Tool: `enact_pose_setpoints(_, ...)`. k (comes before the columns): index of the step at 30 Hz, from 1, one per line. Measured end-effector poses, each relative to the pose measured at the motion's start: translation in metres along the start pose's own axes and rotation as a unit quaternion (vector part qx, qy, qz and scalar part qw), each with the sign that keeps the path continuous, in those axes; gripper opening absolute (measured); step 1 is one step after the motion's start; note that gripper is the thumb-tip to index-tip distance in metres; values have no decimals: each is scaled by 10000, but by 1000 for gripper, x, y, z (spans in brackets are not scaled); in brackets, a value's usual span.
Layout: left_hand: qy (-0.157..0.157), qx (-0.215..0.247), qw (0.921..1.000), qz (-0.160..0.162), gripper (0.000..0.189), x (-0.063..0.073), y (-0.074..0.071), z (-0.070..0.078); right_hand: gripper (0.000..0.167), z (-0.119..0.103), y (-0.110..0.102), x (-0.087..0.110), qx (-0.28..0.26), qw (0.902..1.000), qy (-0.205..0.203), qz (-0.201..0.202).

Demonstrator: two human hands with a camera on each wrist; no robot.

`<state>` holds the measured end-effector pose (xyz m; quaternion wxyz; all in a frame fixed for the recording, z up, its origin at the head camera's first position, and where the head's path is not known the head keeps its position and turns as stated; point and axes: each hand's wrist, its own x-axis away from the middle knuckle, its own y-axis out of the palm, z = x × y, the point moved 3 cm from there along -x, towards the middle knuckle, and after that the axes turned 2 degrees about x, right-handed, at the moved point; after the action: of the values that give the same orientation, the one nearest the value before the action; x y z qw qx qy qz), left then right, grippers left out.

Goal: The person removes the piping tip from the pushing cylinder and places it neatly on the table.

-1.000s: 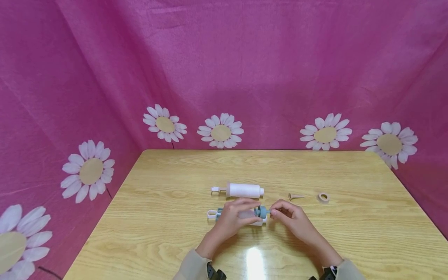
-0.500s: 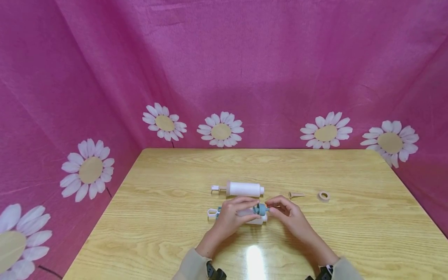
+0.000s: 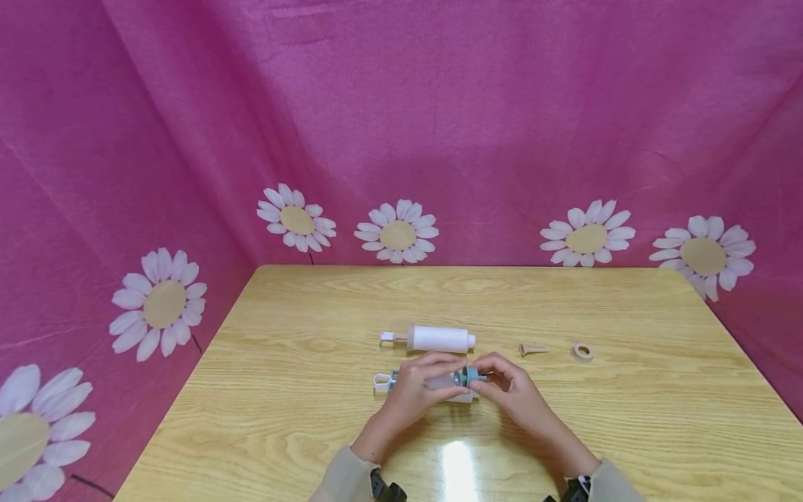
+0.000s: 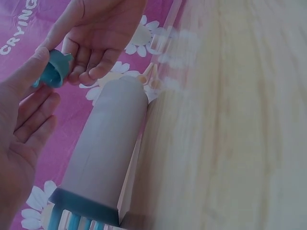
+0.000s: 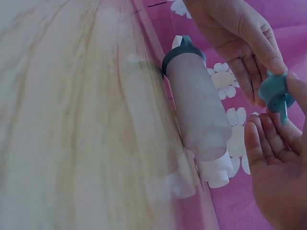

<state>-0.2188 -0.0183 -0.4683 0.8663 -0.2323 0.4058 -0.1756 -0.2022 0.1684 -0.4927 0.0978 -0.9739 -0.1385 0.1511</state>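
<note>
In the head view my left hand (image 3: 409, 388) and right hand (image 3: 517, 394) meet over the front of the table. Between them is a small teal nozzle cap (image 5: 274, 88), cup-shaped with a thin spout (image 5: 283, 114). Left thumb and fingers pinch one side of the cap; the right thumb and fingers pinch the side with the spout. In the left wrist view the cap's hollow mouth shows. Below the hands lies a translucent syringe-like barrel (image 4: 105, 139) with a teal collar (image 4: 86, 205) and a white loop handle (image 3: 381, 381). The left hand partly hides it in the head view.
Behind lies a second, white barrel (image 3: 442, 339) with a pale handle to its left. To the right are a small beige funnel-shaped nozzle (image 3: 533, 349) and a beige ring (image 3: 582, 353). A pink flowered cloth (image 3: 477, 139) hangs behind the wooden table (image 3: 282, 418).
The right hand has shifted a little left, its fingers moving from the spout tip onto the cap's body. The left hand has hardly moved.
</note>
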Motion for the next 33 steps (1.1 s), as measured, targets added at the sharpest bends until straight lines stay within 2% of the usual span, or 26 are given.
enact_pose_setpoints(4,-80,97,9999,-8,36,1,-1,0,19,-2,-2,2,48,10000,-82,-27)
enact_pose_setpoints(10,-511,445,9977,-3,28,5,-5,-2,19,-3,-5,3,90,9996,-251,30)
enact_pose_setpoints(18,-1205,799,9894,120,15,10,-8,-6,18,-2,-9,4,186,9985,-515,61)
enact_pose_setpoints(24,-1408,860,9857,330,13,10,-11,-7,21,-1,-11,4,307,9975,-602,183)
enact_pose_setpoints(33,-1425,939,9842,462,13,11,-9,-10,24,0,-18,7,408,9975,-536,221)
